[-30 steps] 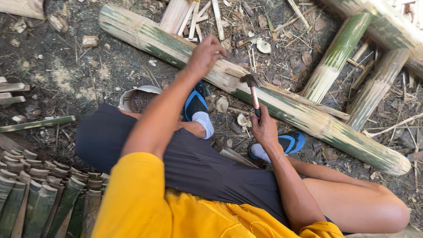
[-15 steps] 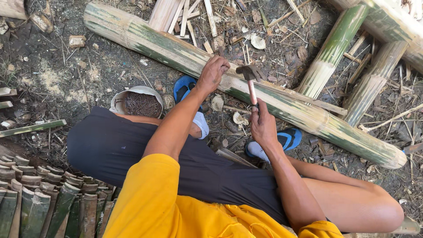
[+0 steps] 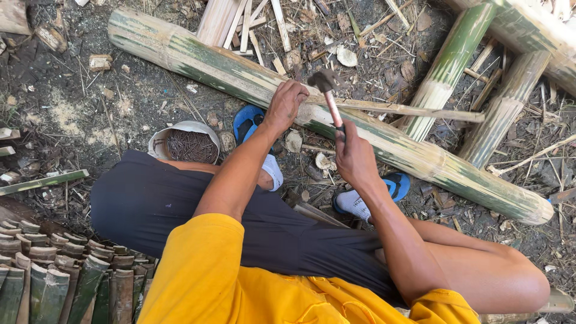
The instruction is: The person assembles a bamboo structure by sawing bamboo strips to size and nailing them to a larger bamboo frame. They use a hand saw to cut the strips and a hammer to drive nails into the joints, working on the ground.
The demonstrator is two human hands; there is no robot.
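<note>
Hands first: the right hand is wrapped tight round the lower shaft of a small hammer with a pale reddish handle and dark metal head, the head raised just above the work. Left hand is curled down, fingers pinched together on top of a long, thick green-and-tan bamboo pole that lies slantwise across the dirt. Whether a nail sits under those fingertips I cannot tell; it's too small to make out. A thin split bamboo strip lies along the pole's top, running off to the right from the left hand.

To strike well from here, I'd say: short taps to begin, hammer face square to the pole, pinching fingers kept low and out of the head's path, and the round pole stopped from rolling.

Feet in blue sandals are planted just beside the pole's near side, white socks showing, dark trousers, yellow shirt. Close by the left knee sits a round whitish bowl full of dark rusty nails, within easy reach. Further out, more green bamboo poles lean in at the upper right, pale split laths lie at the top, and a row of cut bamboo slats lines the lower left. Chips and shavings litter the ground.
</note>
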